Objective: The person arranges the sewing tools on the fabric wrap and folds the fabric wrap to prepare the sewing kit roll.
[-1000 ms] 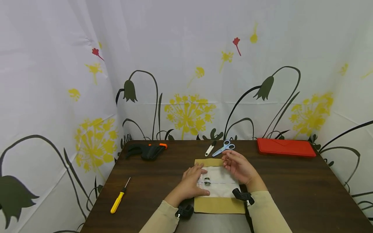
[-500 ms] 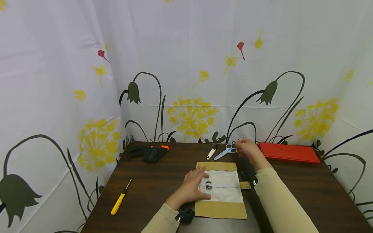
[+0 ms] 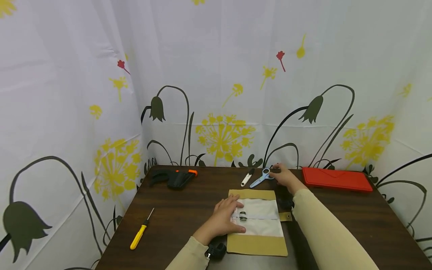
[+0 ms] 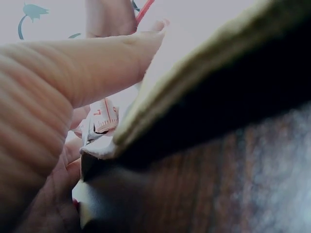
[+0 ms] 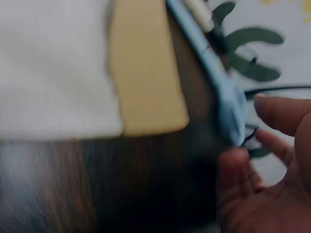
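Note:
My left hand (image 3: 224,217) rests with spread fingers on the left edge of an opened tan and white fabric pouch (image 3: 257,245). Near its fingers, a measuring tape (image 4: 104,115) with red numbers shows in the left wrist view. A small dark roll-shaped item (image 3: 243,216) sits at the white strap across the pouch. Beyond the pouch, my right hand (image 3: 286,177) reaches to the handles of light blue scissors (image 3: 259,180). In the right wrist view its thumb and fingers are parted right beside the handle loops.
A white and black cutter-like tool (image 3: 247,178) lies left of the scissors. A red case (image 3: 336,179) stands back right. A black clamp (image 3: 175,179) with orange tips lies back left, and a yellow-handled screwdriver (image 3: 139,234) at front left. A patterned curtain (image 3: 216,75) hangs behind the table.
My right hand has moved from above the pouch, away and to the right, then onto the scissors' handles. My left hand has stayed on the pouch. The head view has shifted slightly.

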`<act>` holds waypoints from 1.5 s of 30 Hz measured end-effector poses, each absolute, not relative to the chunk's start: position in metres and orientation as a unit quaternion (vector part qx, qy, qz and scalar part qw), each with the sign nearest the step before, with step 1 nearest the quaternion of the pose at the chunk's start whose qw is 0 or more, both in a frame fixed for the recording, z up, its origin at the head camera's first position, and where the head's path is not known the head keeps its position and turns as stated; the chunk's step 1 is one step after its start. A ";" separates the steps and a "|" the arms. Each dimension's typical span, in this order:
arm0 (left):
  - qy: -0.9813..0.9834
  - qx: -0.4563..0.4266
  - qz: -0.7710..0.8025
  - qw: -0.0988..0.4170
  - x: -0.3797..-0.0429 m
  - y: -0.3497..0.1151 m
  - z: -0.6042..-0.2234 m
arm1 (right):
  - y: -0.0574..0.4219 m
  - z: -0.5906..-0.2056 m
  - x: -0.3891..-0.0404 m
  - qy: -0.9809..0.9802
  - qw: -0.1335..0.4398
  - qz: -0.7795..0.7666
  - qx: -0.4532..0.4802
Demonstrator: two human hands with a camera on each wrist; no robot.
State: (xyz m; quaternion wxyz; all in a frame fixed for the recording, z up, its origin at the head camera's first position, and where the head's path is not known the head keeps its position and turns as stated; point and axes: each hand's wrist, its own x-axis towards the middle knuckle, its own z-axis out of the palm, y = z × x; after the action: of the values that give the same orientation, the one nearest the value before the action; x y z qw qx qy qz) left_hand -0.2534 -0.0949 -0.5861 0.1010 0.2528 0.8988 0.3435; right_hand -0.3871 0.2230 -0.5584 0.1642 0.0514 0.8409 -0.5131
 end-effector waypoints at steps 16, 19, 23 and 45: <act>0.900 0.257 0.339 0.090 -0.253 -0.098 -0.587 | 0.186 -0.553 -0.377 0.891 0.131 -0.415 0.129; 0.899 0.259 0.341 0.093 -0.252 -0.096 -0.586 | 0.185 -0.553 -0.376 0.895 0.119 -0.408 0.135; 0.899 0.258 0.341 0.090 -0.253 -0.094 -0.584 | 0.187 -0.553 -0.377 0.892 0.110 -0.416 0.140; 0.899 0.256 0.344 0.090 -0.255 -0.093 -0.589 | 0.201 -0.574 -0.375 0.838 0.091 -0.528 0.105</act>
State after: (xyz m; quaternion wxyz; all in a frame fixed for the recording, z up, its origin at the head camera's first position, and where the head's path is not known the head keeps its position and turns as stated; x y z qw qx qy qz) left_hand -0.2551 -0.0929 -0.5886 0.0899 0.2555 0.8990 0.3442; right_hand -0.3753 0.2007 -0.5735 0.0907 0.1051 0.8381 -0.5276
